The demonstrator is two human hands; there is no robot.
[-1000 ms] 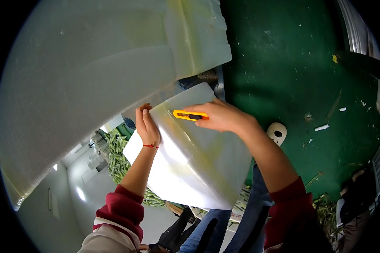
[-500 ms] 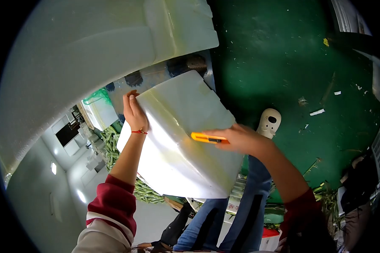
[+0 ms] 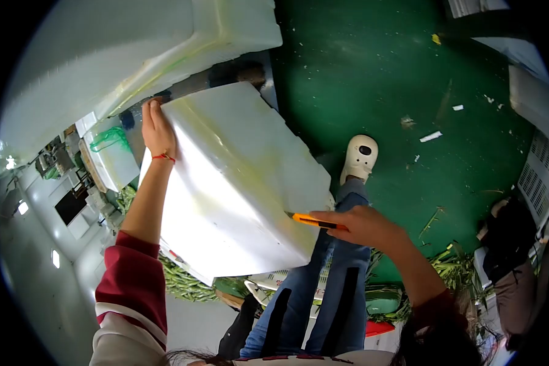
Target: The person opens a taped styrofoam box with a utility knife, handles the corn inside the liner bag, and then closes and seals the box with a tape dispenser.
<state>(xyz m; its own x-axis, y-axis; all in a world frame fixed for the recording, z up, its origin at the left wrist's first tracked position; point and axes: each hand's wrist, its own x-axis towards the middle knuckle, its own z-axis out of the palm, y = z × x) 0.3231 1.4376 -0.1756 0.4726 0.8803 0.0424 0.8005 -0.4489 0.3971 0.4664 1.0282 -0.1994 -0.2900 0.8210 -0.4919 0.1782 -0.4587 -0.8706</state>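
Note:
A white foam box (image 3: 226, 183) with yellowish clear tape along its edge stands tilted in front of me. My left hand (image 3: 158, 130), a red cord at its wrist, grips the box's far left corner; some of its fingers are hidden behind the edge. In my right hand (image 3: 366, 227) is an orange utility knife (image 3: 316, 221), held between closed fingers. Its tip is at the taped edge, toward the box's near end. Whether the blade has gone into the tape I cannot tell.
Another large white foam box (image 3: 158, 43) looms at the upper left. Long green vegetables (image 3: 186, 282) lie in a heap below the box. White scraps (image 3: 430, 136) litter the green floor (image 3: 329, 73). A person in dark clothes (image 3: 511, 250) is at the right edge.
My right hand has drawn the knife along the taped edge toward me. The whole view has shifted, so the box and my left hand appear further left; that hand keeps its corner hold.

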